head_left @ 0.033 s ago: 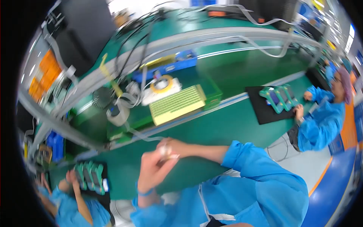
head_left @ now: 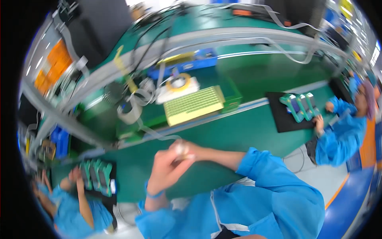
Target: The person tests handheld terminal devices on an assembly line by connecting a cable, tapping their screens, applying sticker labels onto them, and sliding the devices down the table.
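Note:
My left hand (head_left: 165, 170), with a blue band at the wrist, reaches up from below and meets my right hand (head_left: 195, 151) above the green bench. Their fingers are pinched together. Something small and whitish (head_left: 182, 149) shows at the touching fingertips, too blurred to name; it may be coverings on the fingers. A pale strip (head_left: 153, 133) runs from a white roll (head_left: 130, 113) at the left to the far side of my right hand. Whether the fingers grip its end is hidden.
Beyond my hands stand a yellow ribbed tray (head_left: 194, 106), a white dispenser with a yellow ring (head_left: 178, 84) and a blue bin (head_left: 185, 63). A metal frame rail (head_left: 238, 34) crosses above. Co-workers sit either side, with green-framed parts (head_left: 300, 106) on black mats (head_left: 278, 119).
The whole view has shifted slightly, so the bench and my hands appear a little farther right. My hands stay together, fingers pinched.

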The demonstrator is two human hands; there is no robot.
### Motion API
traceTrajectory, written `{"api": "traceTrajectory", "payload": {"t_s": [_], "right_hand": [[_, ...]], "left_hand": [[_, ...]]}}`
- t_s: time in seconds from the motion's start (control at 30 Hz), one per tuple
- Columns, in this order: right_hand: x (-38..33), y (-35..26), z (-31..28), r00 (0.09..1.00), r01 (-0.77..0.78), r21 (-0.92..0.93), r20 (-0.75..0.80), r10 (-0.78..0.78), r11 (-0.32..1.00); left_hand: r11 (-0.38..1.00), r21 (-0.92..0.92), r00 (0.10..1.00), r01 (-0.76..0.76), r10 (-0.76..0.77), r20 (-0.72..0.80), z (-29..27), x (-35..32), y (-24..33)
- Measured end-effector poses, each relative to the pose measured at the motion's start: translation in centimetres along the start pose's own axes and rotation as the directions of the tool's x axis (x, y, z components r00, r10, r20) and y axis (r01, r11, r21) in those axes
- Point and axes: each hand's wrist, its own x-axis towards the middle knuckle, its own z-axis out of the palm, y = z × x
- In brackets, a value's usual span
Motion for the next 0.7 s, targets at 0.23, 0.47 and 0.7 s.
{"api": "traceTrajectory", "payload": {"t_s": [0.23,0.47,0.7], "right_hand": [[0.3,0.3,0.3,0.976,-0.210,-0.053,-0.072,0.206,0.976],[0.9,-0.3,-0.2,0.997,-0.059,-0.142,-0.065,0.050,0.988],[0.5,-0.7,0.0,0.997,-0.079,-0.229,-0.033,0.073,0.970]], "left_hand": [[0.999,-0.015,0.956,-0.045,0.039,-0.291,-0.9,-1.3,-5.1],[0.946,-0.243,0.542,0.216,-0.323,-0.776,-9.2,-11.6,-9.0],[0.991,-0.055,0.049,0.125,-0.062,-0.997,-20.8,-23.3,-18.9]]}}
